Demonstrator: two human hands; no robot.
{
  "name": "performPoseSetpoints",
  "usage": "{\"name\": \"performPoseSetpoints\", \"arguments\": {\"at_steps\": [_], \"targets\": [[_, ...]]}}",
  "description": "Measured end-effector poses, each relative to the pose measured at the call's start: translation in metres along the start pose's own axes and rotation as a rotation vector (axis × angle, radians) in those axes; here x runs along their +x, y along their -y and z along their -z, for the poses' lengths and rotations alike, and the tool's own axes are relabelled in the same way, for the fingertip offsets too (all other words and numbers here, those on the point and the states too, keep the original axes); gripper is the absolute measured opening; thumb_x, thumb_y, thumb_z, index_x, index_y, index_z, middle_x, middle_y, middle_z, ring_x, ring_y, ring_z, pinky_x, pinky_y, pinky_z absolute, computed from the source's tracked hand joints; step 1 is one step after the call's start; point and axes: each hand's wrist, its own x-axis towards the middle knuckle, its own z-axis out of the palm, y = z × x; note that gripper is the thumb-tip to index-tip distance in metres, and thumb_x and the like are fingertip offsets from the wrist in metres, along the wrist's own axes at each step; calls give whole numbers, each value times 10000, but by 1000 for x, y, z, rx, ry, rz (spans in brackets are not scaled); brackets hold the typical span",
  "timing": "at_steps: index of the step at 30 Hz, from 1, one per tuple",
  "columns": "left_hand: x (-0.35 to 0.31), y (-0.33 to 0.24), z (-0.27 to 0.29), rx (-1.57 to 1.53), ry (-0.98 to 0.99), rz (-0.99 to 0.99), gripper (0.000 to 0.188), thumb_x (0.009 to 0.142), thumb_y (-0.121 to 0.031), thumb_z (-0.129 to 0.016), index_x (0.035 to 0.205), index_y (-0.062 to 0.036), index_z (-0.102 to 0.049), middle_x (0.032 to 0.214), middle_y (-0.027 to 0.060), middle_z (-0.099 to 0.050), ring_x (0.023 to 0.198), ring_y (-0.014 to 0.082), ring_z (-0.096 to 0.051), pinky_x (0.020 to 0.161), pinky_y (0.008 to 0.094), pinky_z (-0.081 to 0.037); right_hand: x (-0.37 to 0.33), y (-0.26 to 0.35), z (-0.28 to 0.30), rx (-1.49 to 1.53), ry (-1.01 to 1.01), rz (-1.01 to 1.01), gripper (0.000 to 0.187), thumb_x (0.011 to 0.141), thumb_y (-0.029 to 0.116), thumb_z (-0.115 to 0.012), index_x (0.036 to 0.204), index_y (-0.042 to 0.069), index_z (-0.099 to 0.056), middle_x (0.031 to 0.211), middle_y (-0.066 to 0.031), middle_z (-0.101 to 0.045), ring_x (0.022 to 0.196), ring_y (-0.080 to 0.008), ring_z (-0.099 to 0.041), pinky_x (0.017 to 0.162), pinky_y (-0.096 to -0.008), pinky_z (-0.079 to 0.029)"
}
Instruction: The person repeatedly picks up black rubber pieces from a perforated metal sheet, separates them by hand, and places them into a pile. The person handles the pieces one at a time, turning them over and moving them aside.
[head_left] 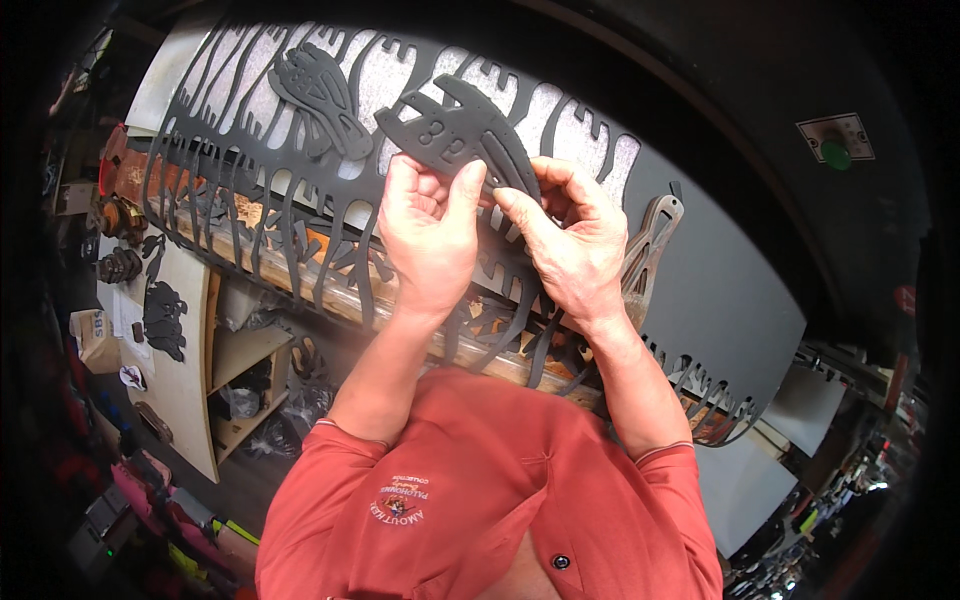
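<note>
Nearest the camera, the person's red polo shirt (480, 510) is filling the lower middle, and both bare forearms are rising from it toward a big dark cut sheet (700, 290) lying across the worktop. This sheet is serving as the landmark. Just above its middle, the left hand (430, 235) and the right hand (575, 245) are meeting side by side, nearly touching. Both are gripping a flat dark grey cut-out piece (460, 135) with notched edges and small holes; the left fingers (462, 190) are clamped on its lower edge, thumb pressing from the front, and the right fingers (525, 215) are pinching its lower right side. The piece is being held tilted, lifted off the sheet, over the row of long cut slots.

On the sheet, up and left of the held piece, a second similar dark cut-out (320, 95) is lying flat. At the sheet's right, beside the right hand, a brownish cut-out (650, 250) is resting at an angle. Under the sheet's near edge, a wooden beam (330, 290) is showing through the slots.

Left of the sheet, a pale wooden cabinet (190, 390) with open shelves is standing, with dark shapes (163, 320) lying on top. Beyond the sheet's far right corner, a switch plate with a green button (836, 140) is sitting on a dark wall.
</note>
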Motion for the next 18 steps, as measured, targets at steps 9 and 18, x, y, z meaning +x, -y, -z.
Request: {"name": "performPoseSetpoints", "arguments": {"at_steps": [9,18], "targets": [[4,4,6,-142,98,154,246,1008,22,-736,1243,44,-670,1157,129,-778,1047,133,-727,919,271,-594,1,2,6,124,-43,-118,283,941,8,-832,1210,-2,-743,1014,1,-766,851,-32,-673,780,-208,-572],[-1,5,6,-186,97,222,234,971,11,-792,1202,6,-752,1143,81,-792,1023,116,-722,964,272,-558,0,5,11,114,-1,-219,270,939,30,-843,1187,-16,-746,968,-15,-763,854,-30,-680,773,-195,-574]]}}
